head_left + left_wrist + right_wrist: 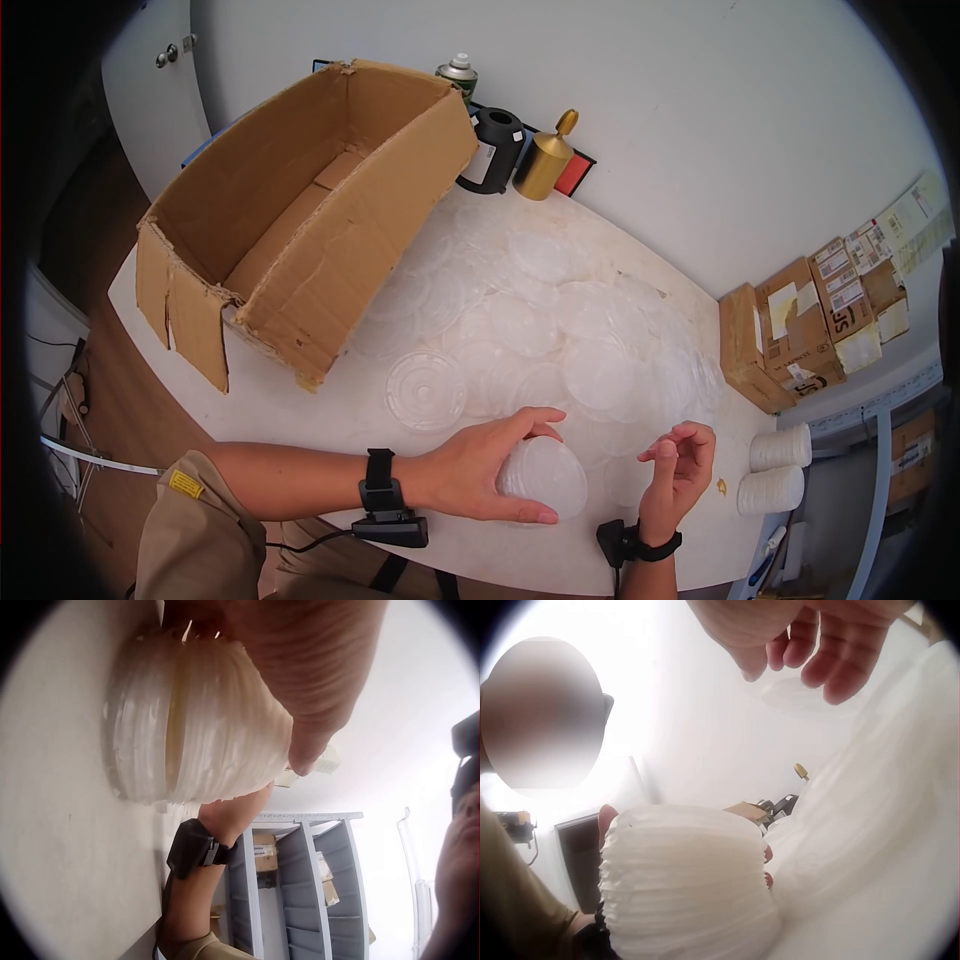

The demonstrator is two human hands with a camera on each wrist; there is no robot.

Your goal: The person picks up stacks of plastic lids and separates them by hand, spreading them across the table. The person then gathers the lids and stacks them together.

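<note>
A thick stack of translucent plastic lids (552, 478) is in my left hand (465, 472), thumb on one side and fingers round the other. In the left wrist view, the stack's ridged side (214, 727) sits right at the tabletop, with a narrow gap between two groups of lids. The same stack (690, 885) fills the lower part of the right wrist view. To its right, my right hand (682, 475) is raised with loosely bent fingers and nothing visible between them. A faint round lid (806, 697) shows just beyond those fingers (847, 671).
Loose lids (520, 330) spread across the white table (330, 430). An open cardboard box (350, 250) stands back left. Behind are a black container (492, 150), a golden bottle (543, 165) and a spray can (458, 75). Two lid stacks (770, 488) and cartons (790, 320) are right.
</note>
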